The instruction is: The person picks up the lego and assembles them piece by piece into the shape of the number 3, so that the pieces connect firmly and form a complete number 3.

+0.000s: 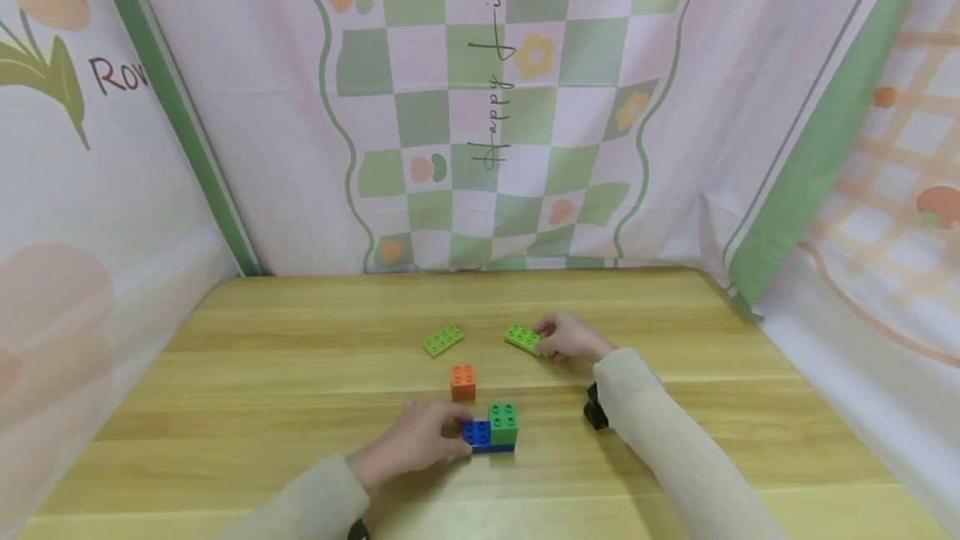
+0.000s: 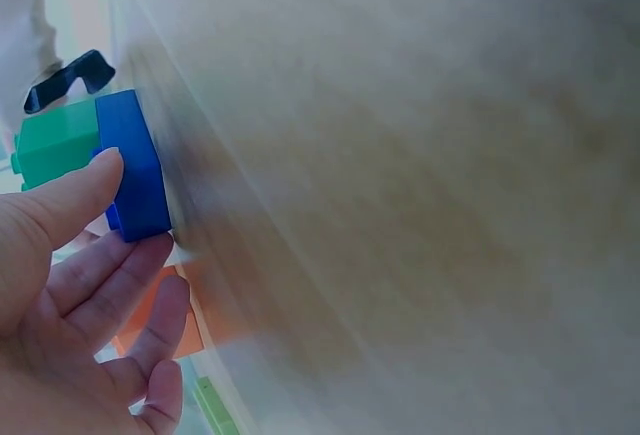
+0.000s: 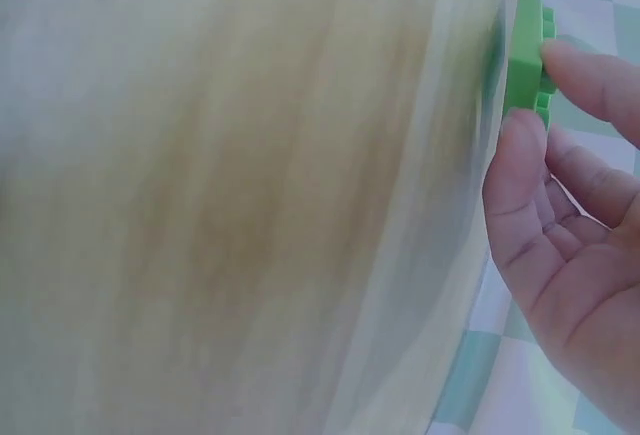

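left hand (image 1: 422, 437) pinches blue toy brick (image 1: 476, 433), bottom middle; right hand (image 1: 568, 337) grips lime plate (image 1: 521, 337), below centre — probably pickup, next needs steady lift

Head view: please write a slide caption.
Left hand grips a rectangular blue plastic brick bearing a square green plastic brick; right hand pinches a thin lime plastic brick.
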